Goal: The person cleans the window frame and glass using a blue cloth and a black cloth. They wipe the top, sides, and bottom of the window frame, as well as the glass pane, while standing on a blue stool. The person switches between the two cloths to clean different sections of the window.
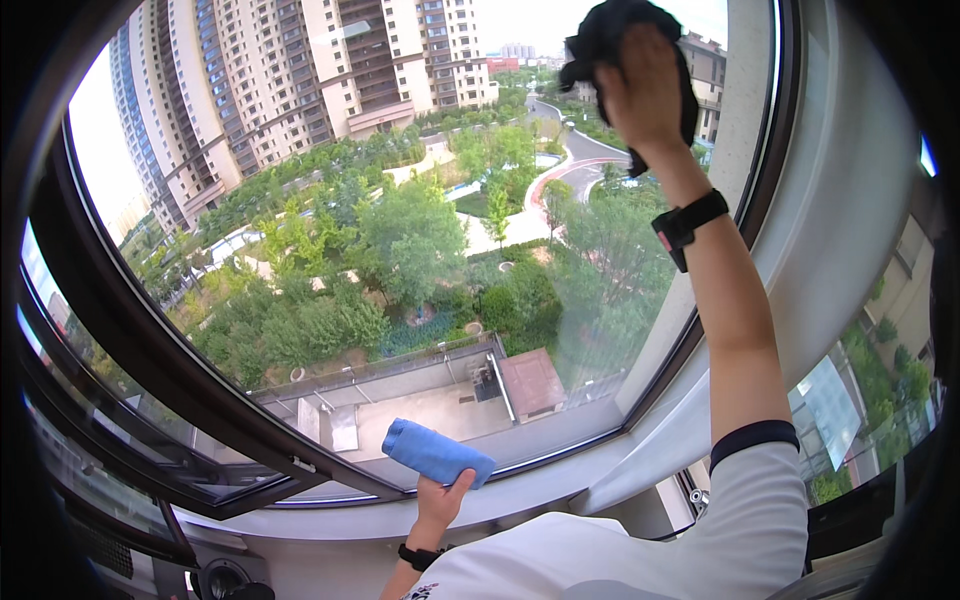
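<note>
High on the right side of a large window pane [420,225], my right hand [643,94] presses a bunched black cloth [616,26] toward the glass. The arm is stretched upward, with a black band and small device on the wrist. Lower down, near the bottom of the window, my left hand [441,501] grips a folded blue cloth [437,452], thumb over its near edge. A black band circles that wrist too. Faint hazy streaks show on the glass at the lower right. Part of the black cloth is hidden behind my right hand.
A dark window frame [172,330] runs down the left, where an angled sash overlaps further panes. A white sill [352,523] lies along the bottom. A front-loading washing machine [225,577] stands at the lower left. Buildings and trees are outside.
</note>
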Demonstrator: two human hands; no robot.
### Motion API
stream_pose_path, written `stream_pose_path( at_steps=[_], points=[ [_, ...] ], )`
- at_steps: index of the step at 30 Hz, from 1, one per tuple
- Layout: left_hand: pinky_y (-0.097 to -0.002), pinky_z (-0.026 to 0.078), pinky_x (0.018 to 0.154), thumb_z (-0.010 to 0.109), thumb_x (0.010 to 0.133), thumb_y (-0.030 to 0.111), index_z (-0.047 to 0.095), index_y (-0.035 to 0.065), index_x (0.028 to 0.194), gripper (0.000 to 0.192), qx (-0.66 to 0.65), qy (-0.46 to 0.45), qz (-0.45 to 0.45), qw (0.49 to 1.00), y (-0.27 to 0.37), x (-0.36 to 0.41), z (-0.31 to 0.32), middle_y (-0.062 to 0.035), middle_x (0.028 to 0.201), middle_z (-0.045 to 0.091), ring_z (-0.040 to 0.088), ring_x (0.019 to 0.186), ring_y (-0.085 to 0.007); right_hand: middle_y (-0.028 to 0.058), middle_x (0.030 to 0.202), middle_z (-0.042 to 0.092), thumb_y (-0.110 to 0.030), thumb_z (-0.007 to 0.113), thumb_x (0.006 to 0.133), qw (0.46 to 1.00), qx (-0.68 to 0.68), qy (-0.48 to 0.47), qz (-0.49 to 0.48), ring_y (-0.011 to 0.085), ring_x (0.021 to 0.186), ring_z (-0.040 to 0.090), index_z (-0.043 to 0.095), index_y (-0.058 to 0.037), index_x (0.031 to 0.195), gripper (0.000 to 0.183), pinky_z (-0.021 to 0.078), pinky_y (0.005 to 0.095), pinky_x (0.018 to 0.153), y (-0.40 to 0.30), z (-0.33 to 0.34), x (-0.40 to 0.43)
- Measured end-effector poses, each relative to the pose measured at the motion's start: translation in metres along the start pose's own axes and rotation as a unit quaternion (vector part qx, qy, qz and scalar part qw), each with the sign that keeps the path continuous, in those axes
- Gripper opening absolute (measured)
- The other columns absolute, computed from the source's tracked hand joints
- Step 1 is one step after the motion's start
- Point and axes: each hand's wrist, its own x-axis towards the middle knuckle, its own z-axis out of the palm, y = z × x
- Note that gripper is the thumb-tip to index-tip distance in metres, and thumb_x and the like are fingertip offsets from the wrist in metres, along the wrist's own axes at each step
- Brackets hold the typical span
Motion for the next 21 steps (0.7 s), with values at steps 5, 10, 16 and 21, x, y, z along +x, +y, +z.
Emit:
stream_pose_path(
  at_steps=[5, 10, 16, 21],
  points=[
    [-0.0302, 0.044, 0.082, 0.07, 0.08, 0.018, 0.065, 0.0034, 0.093, 0.02, 0.033, 0.085, 0.062, 0.994, 0.011, 0.014, 0.014, -0.007, 0.093, 0.065, 0.06, 0.088, -0.019, 0.0225, 0.119, 0.053, -0.03, 0.042, 0.088, 0.967, 0.176, -0.001, 0.182, 0.0393, 0.114, 0.045, 0.048, 0.0003, 0.12, 0.044, 0.0308, 0.0443, 0.099, 0.062, 0.0, -0.038],
    [-0.0309, 0.035, 0.096, 0.069, 0.081, 0.016, 0.06, 0.0, 0.106, 0.031, 0.056, 0.001, -0.012, 0.998, 0.0, 0.011, 0.003, -0.0126, 0.119, 0.056, 0.05, 0.11, -0.019, 0.0239, 0.113, 0.056, -0.026, 0.045, 0.088, 0.931, 0.204, 0.048, 0.298, 0.0402, 0.109, 0.049, 0.055, 0.0041, 0.109, 0.038, 0.0347, 0.0388, 0.096, 0.119, 0.004, -0.092],
    [-0.0305, 0.039, 0.091, 0.069, 0.081, 0.016, 0.061, 0.0015, 0.103, 0.027, 0.071, 0.018, -0.021, 0.997, 0.012, 0.008, 0.008, -0.0076, 0.106, 0.061, 0.055, 0.1, -0.0166, 0.0204, 0.125, 0.05, -0.033, 0.034, 0.095, 0.936, 0.088, -0.101, 0.326, 0.0386, 0.109, 0.048, 0.054, -0.0002, 0.115, 0.044, 0.0362, 0.0417, 0.093, 0.157, 0.005, -0.172],
    [-0.0304, 0.039, 0.092, 0.069, 0.081, 0.016, 0.061, 0.0019, 0.102, 0.027, 0.074, 0.026, -0.037, 0.996, 0.015, -0.004, 0.001, -0.0073, 0.106, 0.06, 0.054, 0.101, -0.017, 0.0216, 0.113, 0.057, -0.034, 0.036, 0.095, 0.928, 0.14, -0.068, 0.339, 0.0389, 0.105, 0.051, 0.057, -0.0001, 0.11, 0.043, 0.0388, 0.0407, 0.09, 0.14, 0.001, -0.207]
  ],
)
